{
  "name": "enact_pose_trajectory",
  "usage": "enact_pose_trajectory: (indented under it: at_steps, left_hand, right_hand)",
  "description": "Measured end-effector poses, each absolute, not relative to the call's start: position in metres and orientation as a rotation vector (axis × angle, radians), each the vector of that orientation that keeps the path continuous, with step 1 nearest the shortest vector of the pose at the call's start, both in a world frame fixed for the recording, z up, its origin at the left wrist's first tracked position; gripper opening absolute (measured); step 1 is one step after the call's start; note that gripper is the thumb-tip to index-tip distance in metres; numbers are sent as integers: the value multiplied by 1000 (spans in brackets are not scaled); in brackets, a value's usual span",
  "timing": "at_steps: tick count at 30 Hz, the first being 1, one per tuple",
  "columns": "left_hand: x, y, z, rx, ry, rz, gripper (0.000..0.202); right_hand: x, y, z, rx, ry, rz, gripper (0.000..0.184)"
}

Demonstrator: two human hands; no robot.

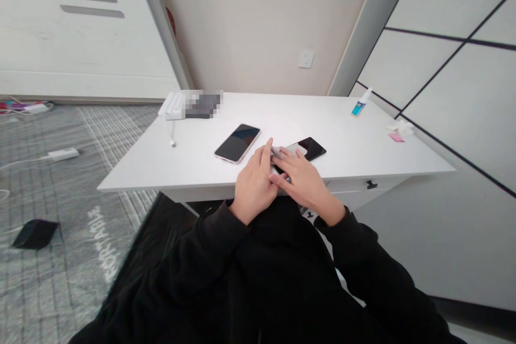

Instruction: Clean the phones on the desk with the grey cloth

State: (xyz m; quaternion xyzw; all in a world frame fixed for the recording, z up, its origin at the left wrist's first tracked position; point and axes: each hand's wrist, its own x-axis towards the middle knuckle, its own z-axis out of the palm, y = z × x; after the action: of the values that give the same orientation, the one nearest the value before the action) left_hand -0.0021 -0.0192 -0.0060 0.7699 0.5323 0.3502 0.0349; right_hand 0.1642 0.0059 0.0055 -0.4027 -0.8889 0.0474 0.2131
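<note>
A dark smartphone (315, 147) lies on the white desk near its front edge, partly covered by my hands. A thin pale grey sheet (297, 148), perhaps a wipe or film, lies over part of its screen. My left hand (255, 180) is at the phone's left end, fingers together and curled down around it; the fingertips are hidden. Across the phone lies my right hand (303, 178), its fingers pressing the pale sheet and its thumb reaching toward my left hand. A second smartphone (237, 143) in a clear pinkish case rests just left of my hands, screen dark.
On the desk (193, 164), a white box-like item (173, 106) and a blurred dark object (203, 105) sit at the back left. A blue-labelled bottle (360, 103) stands back right, near a crumpled tissue (403, 128) and a pink slip (396, 137).
</note>
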Motion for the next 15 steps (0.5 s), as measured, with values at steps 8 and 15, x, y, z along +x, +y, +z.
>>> enact_pose_trajectory:
  at_steps: [8, 15]
  left_hand:
    - [0, -20, -4, 2344, 1674, 1054, 86]
    - [-1, -19, -4, 2369, 1670, 1056, 78]
  right_hand:
    - [215, 5, 5, -1254, -2371, 192, 59]
    - [172, 16, 8, -1159, -2471, 85, 72]
